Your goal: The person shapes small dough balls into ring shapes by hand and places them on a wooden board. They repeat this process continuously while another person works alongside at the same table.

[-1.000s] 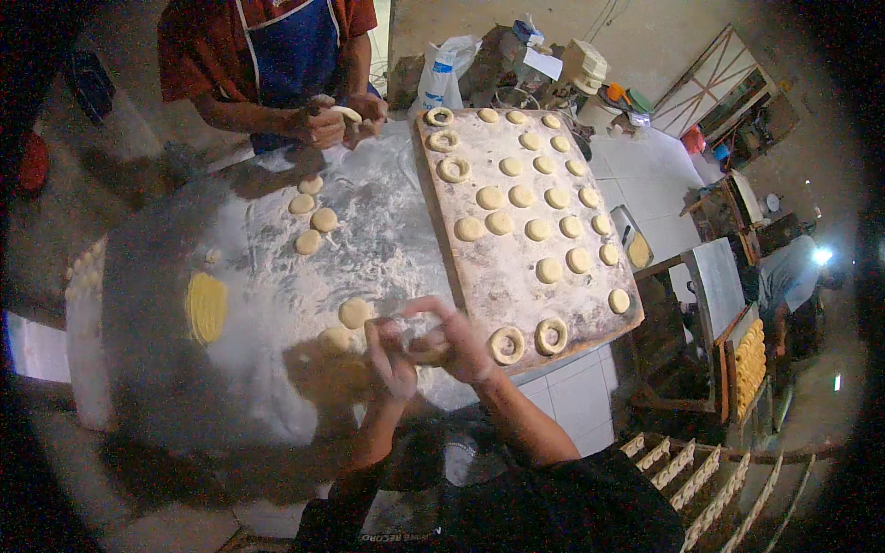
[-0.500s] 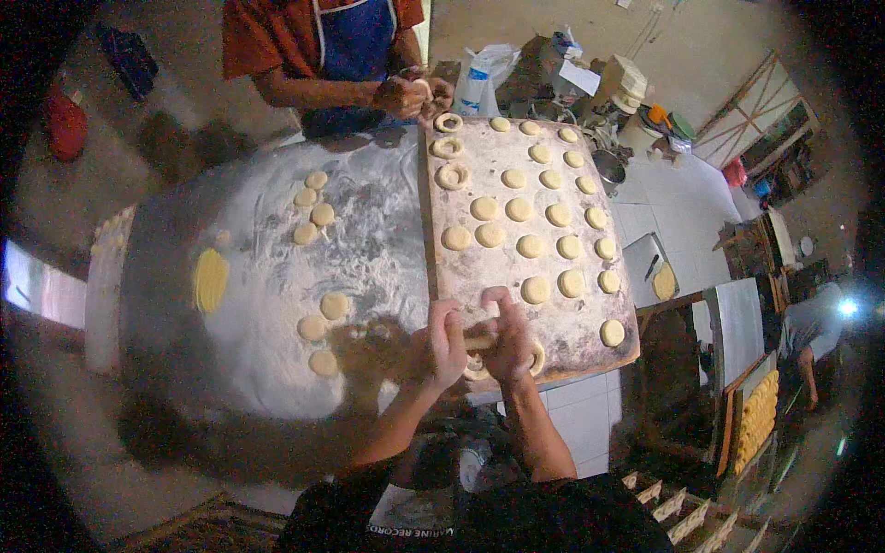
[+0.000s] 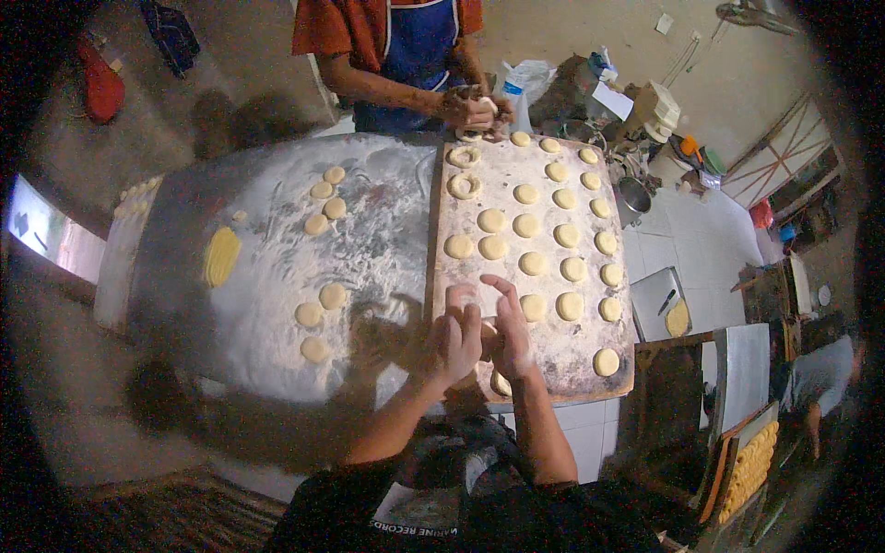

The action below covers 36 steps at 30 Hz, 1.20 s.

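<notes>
My left hand (image 3: 454,343) and my right hand (image 3: 511,339) are close together over the near edge of a floured board (image 3: 590,358). Their fingers are curled around a piece of dough (image 3: 487,337), mostly hidden between them. Just below my right hand a dough piece (image 3: 501,383) lies partly covered on the board. Several flat round dough discs (image 3: 532,308) are spread in rows ahead and to the right. Two dough rings (image 3: 465,186) sit along the board's far left edge, with another partly hidden under the co-worker's hands.
Left of the board, a floured metal table (image 3: 267,341) carries loose dough discs (image 3: 315,349) and a flat yellow slab (image 3: 222,257). Across from me a person in a blue apron (image 3: 419,41) works dough in both hands (image 3: 475,109). A tray with a knife (image 3: 666,300) stands beyond the board's right edge.
The view has shifted, so the table and board sit a little differently. My hands stay together at the board's near edge. The co-worker's hands have come down over the far left rings.
</notes>
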### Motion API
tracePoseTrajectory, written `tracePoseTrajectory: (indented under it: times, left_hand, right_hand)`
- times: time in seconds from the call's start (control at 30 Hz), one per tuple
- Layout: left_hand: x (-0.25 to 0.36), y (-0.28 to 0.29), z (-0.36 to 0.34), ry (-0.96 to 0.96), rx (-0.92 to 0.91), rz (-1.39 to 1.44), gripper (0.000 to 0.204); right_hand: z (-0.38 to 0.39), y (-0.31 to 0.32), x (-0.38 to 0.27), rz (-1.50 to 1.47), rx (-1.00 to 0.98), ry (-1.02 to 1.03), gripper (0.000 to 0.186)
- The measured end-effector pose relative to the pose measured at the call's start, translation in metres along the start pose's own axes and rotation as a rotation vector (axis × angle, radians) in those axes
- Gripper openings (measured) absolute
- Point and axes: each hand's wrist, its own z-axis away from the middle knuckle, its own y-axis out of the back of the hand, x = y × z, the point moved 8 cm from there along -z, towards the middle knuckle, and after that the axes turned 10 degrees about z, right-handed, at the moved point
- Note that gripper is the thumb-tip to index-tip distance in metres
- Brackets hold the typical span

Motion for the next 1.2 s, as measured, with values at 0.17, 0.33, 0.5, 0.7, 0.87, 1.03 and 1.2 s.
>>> tracePoseTrajectory:
  times: [0.17,0.33,0.5,0.7,0.87,1.03,1.2]
  left_hand:
    - [-0.059,-0.015,-0.028,0.177,-0.373,-0.566,0.060]
    - [-0.070,0.008,0.003,0.698,-0.592,-0.282,0.079]
    - [-0.044,-0.001,-0.013,0.663,-0.518,-0.176,0.078]
    - [0.028,-0.093,-0.055,0.125,-0.624,-0.237,0.040]
    - [0.054,-0.099,-0.044,0.033,-0.712,0.166,0.025]
    - [-0.055,0.011,0.001,0.522,-0.378,0.532,0.028]
    - [-0.164,0.224,0.049,0.543,0.094,0.310,0.024]
  right_hand:
    - [-0.040,0.027,0.024,0.993,0.199,0.020,0.067]
    - [-0.040,0.024,0.039,1.382,0.220,0.066,0.079]
    - [-0.009,0.038,0.016,0.997,0.211,0.294,0.070]
    - [0.043,0.213,0.033,1.282,0.770,-0.195,0.038]
    - [-0.008,0.197,0.022,1.296,0.627,0.035,0.026]
    - [-0.015,0.058,0.013,0.584,0.190,0.157,0.038]
    - [0.000,-0.130,0.096,1.190,-0.567,0.178,0.045]
